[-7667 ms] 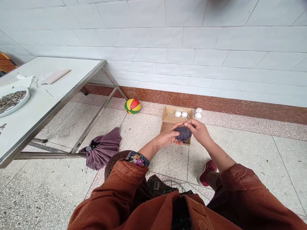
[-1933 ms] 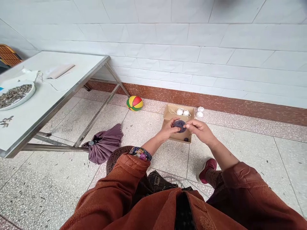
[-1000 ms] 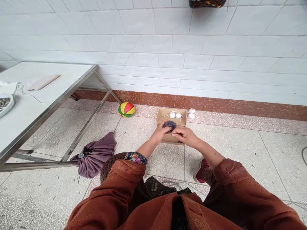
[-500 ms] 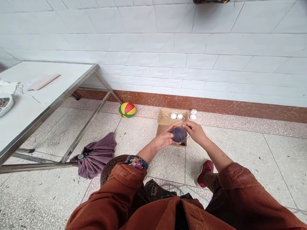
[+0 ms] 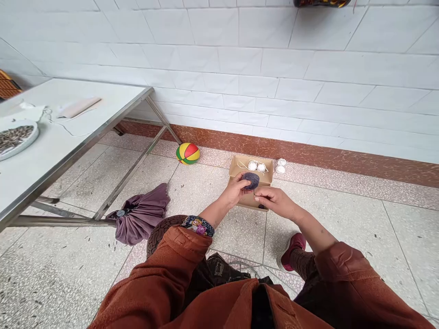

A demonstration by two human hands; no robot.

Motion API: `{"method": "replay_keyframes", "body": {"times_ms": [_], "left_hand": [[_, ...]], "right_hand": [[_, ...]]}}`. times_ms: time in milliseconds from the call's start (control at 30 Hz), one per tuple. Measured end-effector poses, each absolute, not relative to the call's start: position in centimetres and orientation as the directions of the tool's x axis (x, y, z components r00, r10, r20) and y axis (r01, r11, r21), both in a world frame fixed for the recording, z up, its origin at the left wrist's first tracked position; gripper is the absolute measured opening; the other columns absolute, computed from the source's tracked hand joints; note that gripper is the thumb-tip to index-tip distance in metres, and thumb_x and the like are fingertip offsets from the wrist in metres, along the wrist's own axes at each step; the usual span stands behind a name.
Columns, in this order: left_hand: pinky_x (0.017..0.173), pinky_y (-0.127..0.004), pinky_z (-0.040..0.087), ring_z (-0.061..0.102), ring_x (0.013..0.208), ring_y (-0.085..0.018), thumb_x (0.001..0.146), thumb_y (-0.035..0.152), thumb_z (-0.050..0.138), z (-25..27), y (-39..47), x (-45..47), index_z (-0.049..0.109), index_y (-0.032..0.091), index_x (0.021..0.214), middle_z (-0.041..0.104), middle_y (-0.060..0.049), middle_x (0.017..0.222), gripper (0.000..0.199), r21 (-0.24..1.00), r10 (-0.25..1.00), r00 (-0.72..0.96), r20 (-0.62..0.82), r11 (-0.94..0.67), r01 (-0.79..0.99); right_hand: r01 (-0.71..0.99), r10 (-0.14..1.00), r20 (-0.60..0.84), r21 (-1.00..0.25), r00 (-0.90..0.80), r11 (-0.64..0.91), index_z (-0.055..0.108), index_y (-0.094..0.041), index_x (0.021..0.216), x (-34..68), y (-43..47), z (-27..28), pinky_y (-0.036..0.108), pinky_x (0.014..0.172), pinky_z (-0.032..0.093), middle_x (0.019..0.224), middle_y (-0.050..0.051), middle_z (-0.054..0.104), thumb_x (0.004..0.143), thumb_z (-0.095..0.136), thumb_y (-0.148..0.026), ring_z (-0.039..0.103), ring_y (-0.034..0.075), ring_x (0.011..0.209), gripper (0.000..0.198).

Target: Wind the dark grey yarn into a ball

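My left hand [image 5: 235, 190] is closed around a dark purple-grey ball of yarn [image 5: 251, 181], thumb across its front. Just right of the ball and a little lower, my right hand [image 5: 274, 201] pinches a thin strand of yarn [image 5: 254, 192] that runs to the ball. Below both hands an open cardboard box [image 5: 235, 170] lies on the floor, partly covered by them. Two white balls of yarn [image 5: 256, 166] with loose strands rest in its far part. A small dark piece [image 5: 261, 207] shows in the near part.
Two more white balls [image 5: 281, 165] sit right of the box near the wall. A colourful ball [image 5: 188, 153] lies by the leg of a metal-framed table [image 5: 113, 93]. A purple folded umbrella [image 5: 144, 212] leans under the table's edge. A plate of seeds [image 5: 17, 139] stands on the tabletop.
The yarn ball has risen and tilted in my left hand. My right hand has moved from above the ball's right side down to below it, strand in its fingers. The view has shifted slightly left.
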State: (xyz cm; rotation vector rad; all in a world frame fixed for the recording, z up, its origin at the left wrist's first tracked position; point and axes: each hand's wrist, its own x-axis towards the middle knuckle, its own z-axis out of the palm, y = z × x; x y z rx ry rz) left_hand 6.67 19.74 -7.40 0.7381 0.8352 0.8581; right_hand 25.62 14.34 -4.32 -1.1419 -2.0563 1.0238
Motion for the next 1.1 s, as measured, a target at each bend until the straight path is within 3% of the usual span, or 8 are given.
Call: {"method": "replay_keyframes", "body": {"times_ms": [167, 300, 467, 600, 733, 933, 1100], "left_hand": [[0.071, -0.026, 0.049, 0.064, 0.088, -0.016, 0.072, 0.024, 0.072, -7.6, 19.3, 6.8, 0.067, 0.02, 0.115, 0.068, -0.006, 0.111, 0.043, 0.864, 0.83, 0.424, -0.363, 0.47, -0.181], [0.071, -0.027, 0.049, 0.065, 0.091, -0.018, 0.073, 0.023, 0.073, -7.4, 18.7, 6.8, 0.066, 0.022, 0.125, 0.066, -0.008, 0.115, 0.052, 0.886, 0.749, 0.56, -0.353, 0.46, -0.057], [0.078, -0.034, 0.055, 0.069, 0.095, -0.021, 0.075, 0.025, 0.074, -6.6, 18.0, 6.4, 0.048, 0.035, 0.148, 0.063, -0.008, 0.124, 0.078, 0.836, 0.626, 0.75, -0.213, 0.515, -0.192], [0.081, -0.038, 0.055, 0.074, 0.09, -0.024, 0.076, 0.03, 0.074, -5.9, 18.2, 6.0, 0.054, 0.026, 0.141, 0.068, -0.012, 0.123, 0.068, 0.752, 0.611, 0.779, -0.14, 0.577, -0.317], [0.081, -0.035, 0.055, 0.074, 0.089, -0.024, 0.074, 0.029, 0.076, -6.0, 18.7, 5.9, 0.06, 0.019, 0.126, 0.071, -0.011, 0.119, 0.055, 0.714, 0.735, 0.658, -0.166, 0.55, -0.434], [0.078, -0.031, 0.055, 0.071, 0.081, -0.017, 0.076, 0.028, 0.073, -6.9, 19.2, 5.7, 0.058, 0.02, 0.12, 0.072, -0.006, 0.107, 0.047, 0.709, 0.803, 0.53, -0.273, 0.54, -0.453], [0.07, -0.025, 0.052, 0.067, 0.08, -0.014, 0.076, 0.029, 0.071, -7.5, 19.5, 5.7, 0.058, 0.02, 0.114, 0.07, -0.004, 0.102, 0.041, 0.775, 0.819, 0.454, -0.35, 0.525, -0.351]], "right_hand": [[0.348, 0.937, 0.197, -0.89, -0.289, 0.295, 0.071, -0.023, 0.093, 26.2, 14.7, -2.7, 0.033, 0.08, 0.051, 0.091, 0.004, 0.072, 0.099, 0.057, -0.047, 0.065, 0.02, 0.085, 0.028], [0.37, 0.966, 0.226, -0.893, -0.128, 0.258, 0.069, -0.023, 0.09, 26.8, 15.8, -3.1, 0.034, 0.083, 0.05, 0.089, 0.004, 0.071, 0.097, 0.058, -0.046, 0.064, 0.02, 0.086, 0.027], [0.492, 0.988, 0.155, -0.859, -0.016, 0.143, 0.068, -0.022, 0.086, 27.3, 16.8, -5.3, 0.031, 0.073, 0.047, 0.08, 0.002, 0.068, 0.096, 0.056, -0.039, 0.06, 0.019, 0.075, 0.023], [0.579, 0.995, 0.042, -0.811, -0.096, 0.09, 0.07, -0.021, 0.087, 26.8, 16.8, -6.7, 0.03, 0.071, 0.046, 0.082, 0.003, 0.071, 0.092, 0.054, -0.023, 0.063, 0.02, 0.076, 0.016], [0.624, 0.973, 0.015, -0.765, -0.232, 0.16, 0.073, -0.022, 0.095, 25.8, 16.2, -7.0, 0.032, 0.077, 0.048, 0.093, 0.005, 0.075, 0.087, 0.055, -0.011, 0.067, 0.022, 0.086, 0.023], [0.592, 0.936, 0.046, -0.764, -0.348, 0.257, 0.072, -0.023, 0.094, 25.3, 15.5, -6.6, 0.032, 0.076, 0.049, 0.093, 0.004, 0.074, 0.097, 0.053, -0.026, 0.067, 0.02, 0.085, 0.019], [0.445, 0.882, 0.128, -0.825, -0.454, 0.348, 0.072, -0.023, 0.092, 25.5, 15.1, -4.8, 0.03, 0.072, 0.048, 0.083, 0.002, 0.071, 0.099, 0.054, -0.034, 0.064, 0.017, 0.075, 0.022]]}}
